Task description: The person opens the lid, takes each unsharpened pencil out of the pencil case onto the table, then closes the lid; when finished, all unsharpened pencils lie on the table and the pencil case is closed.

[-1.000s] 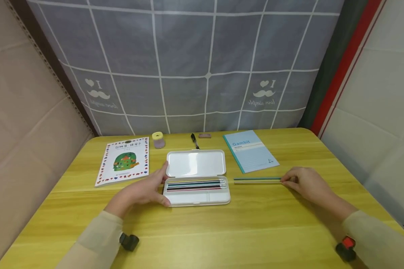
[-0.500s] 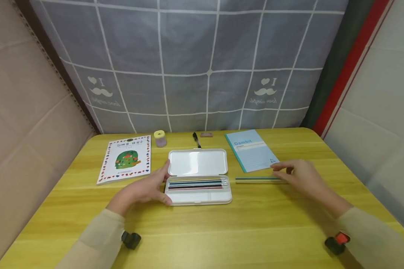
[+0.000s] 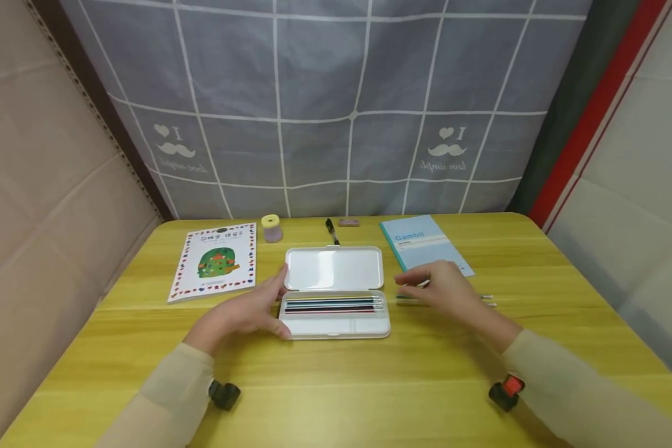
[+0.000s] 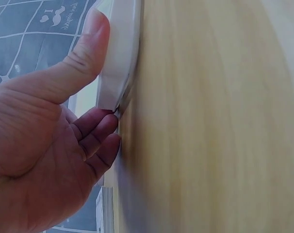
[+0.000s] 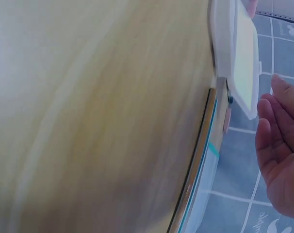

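Observation:
An open white pencil case (image 3: 336, 326) lies on the table, its lid (image 3: 333, 267) folded back and several pencils (image 3: 330, 304) in its upper compartment. My left hand (image 3: 252, 309) holds the case's left end; in the left wrist view, the thumb (image 4: 91, 48) lies along its side and the fingertips touch its corner. Right of the case, two loose pencils (image 3: 486, 297) lie side by side, partly covered by my right hand (image 3: 439, 287). In the right wrist view, that hand is raised beyond the pencils (image 5: 198, 150), its fingers loosely bent with nothing between them.
A blue notebook (image 3: 425, 242) lies behind the right hand. A picture book (image 3: 215, 261) is at the left, beside a yellow-topped container (image 3: 271, 229). Behind the lid are a black pen (image 3: 332, 230) and a small pinkish block (image 3: 349, 223). A grey curtain (image 3: 313, 74) hangs at the back.
My right hand has released the right ends of the two pencils and moved left over them toward the case. The pencils stay on the table. My left hand keeps its place on the case.

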### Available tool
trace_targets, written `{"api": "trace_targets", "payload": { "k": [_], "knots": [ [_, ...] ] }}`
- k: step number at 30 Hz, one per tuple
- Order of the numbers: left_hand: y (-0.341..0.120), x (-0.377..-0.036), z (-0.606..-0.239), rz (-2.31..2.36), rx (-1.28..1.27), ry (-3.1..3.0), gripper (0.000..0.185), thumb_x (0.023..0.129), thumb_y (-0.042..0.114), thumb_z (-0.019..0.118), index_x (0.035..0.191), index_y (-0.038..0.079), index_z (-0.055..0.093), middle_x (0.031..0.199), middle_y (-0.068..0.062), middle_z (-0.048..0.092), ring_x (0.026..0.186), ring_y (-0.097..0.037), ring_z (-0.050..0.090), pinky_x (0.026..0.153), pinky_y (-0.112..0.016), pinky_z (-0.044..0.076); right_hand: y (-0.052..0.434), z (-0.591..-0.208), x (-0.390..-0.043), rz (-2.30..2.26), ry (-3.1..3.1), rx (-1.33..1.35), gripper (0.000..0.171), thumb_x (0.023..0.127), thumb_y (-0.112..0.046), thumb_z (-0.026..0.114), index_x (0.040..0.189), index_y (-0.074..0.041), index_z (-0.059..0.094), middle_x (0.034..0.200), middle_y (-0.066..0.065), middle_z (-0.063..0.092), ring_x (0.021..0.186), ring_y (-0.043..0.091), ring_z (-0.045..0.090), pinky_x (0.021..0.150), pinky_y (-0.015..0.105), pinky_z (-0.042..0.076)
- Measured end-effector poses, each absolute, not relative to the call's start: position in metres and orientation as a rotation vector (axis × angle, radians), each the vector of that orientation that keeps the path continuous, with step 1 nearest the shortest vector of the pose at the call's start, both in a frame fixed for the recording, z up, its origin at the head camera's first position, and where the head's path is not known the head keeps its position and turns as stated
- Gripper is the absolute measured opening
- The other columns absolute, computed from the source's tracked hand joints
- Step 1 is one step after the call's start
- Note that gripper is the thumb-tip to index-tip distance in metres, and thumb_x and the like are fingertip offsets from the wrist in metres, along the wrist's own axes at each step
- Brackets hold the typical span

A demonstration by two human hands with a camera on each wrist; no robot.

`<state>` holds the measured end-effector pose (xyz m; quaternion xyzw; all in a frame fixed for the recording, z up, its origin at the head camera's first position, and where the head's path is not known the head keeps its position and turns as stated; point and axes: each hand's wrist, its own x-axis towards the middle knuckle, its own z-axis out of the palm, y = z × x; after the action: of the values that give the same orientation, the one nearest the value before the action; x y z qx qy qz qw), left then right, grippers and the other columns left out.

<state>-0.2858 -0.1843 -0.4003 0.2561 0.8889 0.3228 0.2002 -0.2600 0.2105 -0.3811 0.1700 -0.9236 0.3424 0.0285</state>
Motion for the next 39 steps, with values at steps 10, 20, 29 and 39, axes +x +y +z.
{"api": "trace_targets", "payload": {
  "k": [10, 20, 29, 39],
  "knots": [
    [-0.186, -0.287, -0.404, 0.879, 0.721, 2.504, 0.145, 0.074, 0.032, 0.094, 0.163, -0.002, -0.016, 0.142, -0.015, 0.052, 0.136, -0.028, 0.047, 0.123, -0.050, 0.027, 0.176, -0.385, -0.271, 1.064, -2.959, 0.619, 0.018, 0.092, -0.017, 0.081, 0.109, -0.010, 0.083, 0.104, -0.001, 0.080, 0.100, 0.017, 0.074, 0.083, 0.035, 0.060],
    [-0.187, -0.287, -0.404, 0.865, 0.713, 2.506, 0.145, 0.075, 0.034, 0.093, 0.163, -0.002, -0.016, 0.141, -0.014, 0.053, 0.137, -0.029, 0.045, 0.123, -0.051, 0.027, 0.153, -0.391, -0.274, 0.815, -3.040, 0.657, 0.018, 0.089, -0.019, 0.085, 0.107, -0.016, 0.084, 0.096, -0.010, 0.079, 0.093, 0.008, 0.071, 0.082, 0.034, 0.058],
    [-0.186, -0.287, -0.403, 0.852, 0.701, 2.513, 0.144, 0.075, 0.035, 0.093, 0.163, -0.001, -0.016, 0.144, -0.016, 0.051, 0.140, -0.030, 0.042, 0.124, -0.052, 0.024, 0.141, -0.392, -0.274, 0.595, -3.068, 0.737, 0.021, 0.088, -0.019, 0.085, 0.109, -0.017, 0.084, 0.100, -0.009, 0.079, 0.096, 0.009, 0.072, 0.085, 0.035, 0.059],
    [-0.186, -0.286, -0.404, 0.862, 0.691, 2.511, 0.144, 0.075, 0.035, 0.093, 0.163, 0.000, -0.015, 0.146, -0.017, 0.050, 0.141, -0.030, 0.041, 0.124, -0.052, 0.024, 0.137, -0.397, -0.271, 0.603, -2.999, 0.826, 0.012, 0.089, -0.012, 0.084, 0.101, -0.015, 0.085, 0.094, -0.007, 0.079, 0.094, 0.013, 0.073, 0.084, 0.035, 0.060]
  ]
}}
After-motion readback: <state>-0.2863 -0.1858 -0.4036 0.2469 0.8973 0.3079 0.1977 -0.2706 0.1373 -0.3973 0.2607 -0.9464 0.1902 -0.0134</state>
